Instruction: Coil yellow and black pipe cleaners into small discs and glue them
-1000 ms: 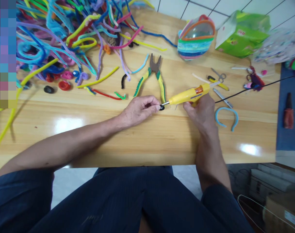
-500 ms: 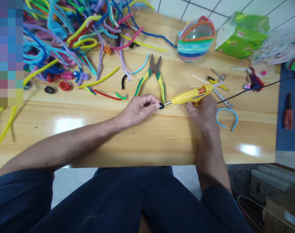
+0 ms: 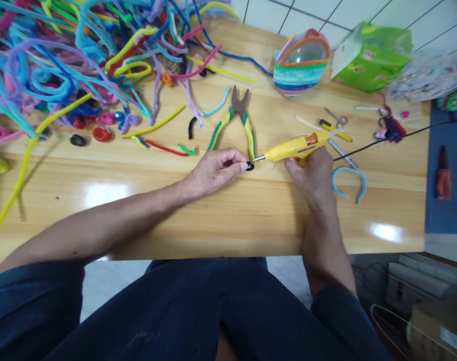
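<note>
My left hand (image 3: 219, 172) pinches a small black piece (image 3: 250, 166) between thumb and fingers over the wooden table. My right hand (image 3: 314, 170) is wrapped round a yellow glue gun (image 3: 294, 148), whose metal tip points left and sits just above and beside the black piece. A thin strand hangs below the gun's nozzle. Behind my left hand lie pliers with green and yellow handles (image 3: 250, 134), jaws pointing away from me. A short black fuzzy strip (image 3: 191, 128) rests to the left of the pliers.
Many coloured fuzzy stems (image 3: 96, 65) are heaped at the back left. A striped round basket (image 3: 300, 75) and a green packet (image 3: 375, 62) stand at the back right. Scissors (image 3: 340, 119), a yellow cutter (image 3: 343, 134) and a curved blue stem (image 3: 349, 169) lie beyond and beside my right hand.
The glue gun's tip has drawn slightly away from the black piece, which shows a little more. My left hand keeps its pinch. The view has shifted slightly.
</note>
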A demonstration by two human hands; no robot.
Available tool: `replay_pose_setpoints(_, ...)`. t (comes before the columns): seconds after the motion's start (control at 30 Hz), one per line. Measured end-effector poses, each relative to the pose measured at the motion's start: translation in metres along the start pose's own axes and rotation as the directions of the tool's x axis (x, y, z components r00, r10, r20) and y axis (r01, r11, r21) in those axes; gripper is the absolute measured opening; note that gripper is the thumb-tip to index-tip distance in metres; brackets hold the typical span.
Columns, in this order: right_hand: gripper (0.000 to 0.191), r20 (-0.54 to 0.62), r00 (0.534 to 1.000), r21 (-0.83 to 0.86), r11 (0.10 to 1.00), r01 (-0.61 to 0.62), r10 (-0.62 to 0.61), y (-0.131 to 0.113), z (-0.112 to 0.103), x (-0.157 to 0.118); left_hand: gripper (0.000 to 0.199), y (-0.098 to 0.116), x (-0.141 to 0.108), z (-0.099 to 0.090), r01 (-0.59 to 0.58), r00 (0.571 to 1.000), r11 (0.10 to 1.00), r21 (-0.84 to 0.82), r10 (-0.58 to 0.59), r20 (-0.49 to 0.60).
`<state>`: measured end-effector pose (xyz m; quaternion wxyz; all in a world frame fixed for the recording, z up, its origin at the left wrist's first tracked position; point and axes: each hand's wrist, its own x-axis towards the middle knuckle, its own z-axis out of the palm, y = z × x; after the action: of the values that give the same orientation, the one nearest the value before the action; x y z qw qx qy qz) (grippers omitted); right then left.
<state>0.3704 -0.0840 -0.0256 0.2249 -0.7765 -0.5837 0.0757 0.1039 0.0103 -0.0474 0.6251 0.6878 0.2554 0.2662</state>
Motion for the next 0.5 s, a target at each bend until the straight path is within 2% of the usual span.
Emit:
replay_pose_setpoints(0.17,0.027,-0.022,1.000,0.040,0.999,0.022,-0.022,-0.005,0.004,-0.001,0.026,0.000,-0.001,-0.001,-0.044,0.999,0.995,0.093,0.042,0.021)
replay_pose_setpoints(0.27,0.026,-0.061,0.998,0.094,0.996,0.008,-0.003,-0.010,0.007,-0.002,0.021,-0.002,-0.004,0.001,-0.152,0.988,0.965,0.214,0.143,0.055)
replay_pose_setpoints(0.33,0.029,-0.112,0.993,0.201,0.980,-0.005,0.028,-0.010,0.007,-0.003,0.021,-0.004,-0.007,0.004,-0.289,0.957,0.906,0.310,0.265,0.119)
replay_pose_setpoints(0.4,0.035,-0.179,0.981,0.343,0.939,-0.009,0.074,-0.002,0.003,0.000,0.023,-0.006,-0.011,0.007,-0.432,0.901,0.825,0.365,0.385,0.198)
replay_pose_setpoints(0.47,0.039,-0.275,0.953,0.438,0.899,0.002,0.132,0.016,-0.010,0.006,0.022,-0.006,-0.013,0.008,-0.506,0.863,0.780,0.368,0.453,0.224)
replay_pose_setpoints(0.5,0.040,-0.338,0.927,0.448,0.894,0.008,0.161,0.030,-0.020,0.010,0.019,-0.006,-0.013,0.007,-0.500,0.866,0.787,0.362,0.460,0.197)
